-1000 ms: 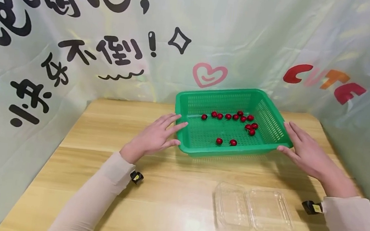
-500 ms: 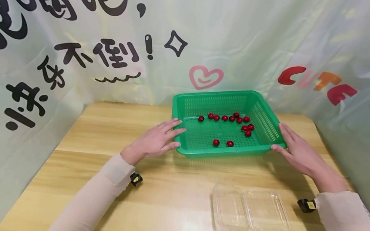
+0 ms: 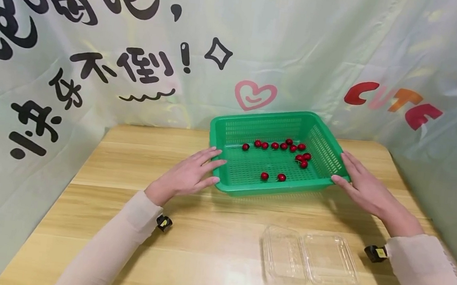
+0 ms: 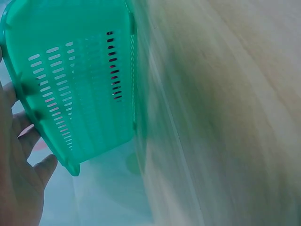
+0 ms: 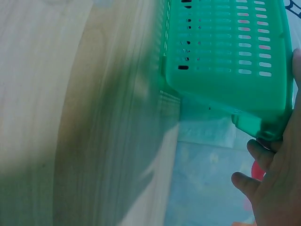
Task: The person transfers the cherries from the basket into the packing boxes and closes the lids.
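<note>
A green plastic basket with slotted sides is at the back of the wooden table, with several red cherries scattered across its floor. My left hand reaches over its left rim, fingers extended and spread, the thumb tip close to the front corner. On the opposite side, my right hand lies along the right rim with straight fingers, its thumb at the front right corner. The left wrist view shows fingers right at the rim. In the right wrist view, two fingertips extend just past the basket's corner.
An opened clear plastic clamshell box lies nearer the front on the wooden table, right of the middle. Behind the basket hangs a pale printed curtain, which also runs along both sides of the table.
The basket with its cherries has shifted a little to the left, and both hands have moved along with it. The clear box has stayed in place.
</note>
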`<action>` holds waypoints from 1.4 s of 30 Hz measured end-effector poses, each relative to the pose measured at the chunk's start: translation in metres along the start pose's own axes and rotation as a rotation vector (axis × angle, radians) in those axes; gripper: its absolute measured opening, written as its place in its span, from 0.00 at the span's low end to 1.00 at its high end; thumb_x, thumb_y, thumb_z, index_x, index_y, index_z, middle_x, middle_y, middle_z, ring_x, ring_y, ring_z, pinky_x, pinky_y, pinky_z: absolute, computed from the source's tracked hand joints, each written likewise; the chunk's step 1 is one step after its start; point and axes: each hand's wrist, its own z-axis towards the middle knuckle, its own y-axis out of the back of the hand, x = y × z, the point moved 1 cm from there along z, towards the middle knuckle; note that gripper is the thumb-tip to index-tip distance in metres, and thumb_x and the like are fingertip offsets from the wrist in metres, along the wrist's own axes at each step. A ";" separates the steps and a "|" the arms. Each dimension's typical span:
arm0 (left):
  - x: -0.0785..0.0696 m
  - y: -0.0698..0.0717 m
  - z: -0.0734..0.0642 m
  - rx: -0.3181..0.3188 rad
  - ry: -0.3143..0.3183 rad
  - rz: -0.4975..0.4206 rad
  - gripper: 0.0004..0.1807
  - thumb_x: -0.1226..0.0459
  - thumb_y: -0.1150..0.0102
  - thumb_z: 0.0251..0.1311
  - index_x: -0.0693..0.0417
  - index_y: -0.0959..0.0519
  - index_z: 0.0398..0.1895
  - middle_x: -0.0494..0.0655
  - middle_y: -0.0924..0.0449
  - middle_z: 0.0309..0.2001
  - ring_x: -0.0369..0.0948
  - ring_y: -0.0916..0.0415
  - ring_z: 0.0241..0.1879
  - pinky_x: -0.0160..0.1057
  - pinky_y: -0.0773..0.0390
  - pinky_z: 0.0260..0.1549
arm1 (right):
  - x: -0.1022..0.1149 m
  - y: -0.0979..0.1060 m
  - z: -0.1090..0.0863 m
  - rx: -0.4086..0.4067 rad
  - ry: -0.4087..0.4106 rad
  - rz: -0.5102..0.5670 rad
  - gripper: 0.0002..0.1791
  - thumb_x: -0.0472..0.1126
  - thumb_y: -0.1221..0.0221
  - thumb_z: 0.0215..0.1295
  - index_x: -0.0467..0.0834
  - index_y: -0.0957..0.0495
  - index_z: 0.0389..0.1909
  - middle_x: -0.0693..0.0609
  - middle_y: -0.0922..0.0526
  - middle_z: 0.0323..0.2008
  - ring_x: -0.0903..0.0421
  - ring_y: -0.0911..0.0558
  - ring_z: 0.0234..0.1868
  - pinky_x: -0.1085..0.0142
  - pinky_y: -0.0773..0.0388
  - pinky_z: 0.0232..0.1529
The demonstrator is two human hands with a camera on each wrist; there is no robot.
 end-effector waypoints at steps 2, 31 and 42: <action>0.000 0.001 -0.003 -0.006 -0.001 0.001 0.38 0.38 0.76 0.73 0.52 0.36 0.72 0.55 0.46 0.74 0.51 0.56 0.75 0.47 0.53 0.72 | 0.002 0.000 0.002 0.008 0.005 -0.018 0.43 0.54 0.51 0.75 0.41 0.62 0.78 0.40 0.60 0.77 0.33 0.51 0.73 0.31 0.45 0.61; -0.011 0.014 -0.055 -0.183 -0.175 0.138 0.41 0.35 0.74 0.70 0.54 0.24 0.61 0.63 0.28 0.59 0.58 0.36 0.65 0.56 0.38 0.66 | 0.031 -0.010 0.020 0.006 0.115 -0.177 0.41 0.56 0.49 0.74 0.38 0.52 0.77 0.39 0.51 0.76 0.33 0.40 0.69 0.36 0.37 0.61; -0.018 0.022 -0.060 -0.210 -0.255 0.106 0.40 0.35 0.68 0.69 0.55 0.25 0.61 0.60 0.27 0.58 0.57 0.32 0.61 0.56 0.32 0.62 | 0.057 -0.010 0.009 -0.099 0.280 -0.248 0.42 0.54 0.38 0.64 0.38 0.40 0.73 0.38 0.40 0.71 0.35 0.39 0.69 0.38 0.35 0.61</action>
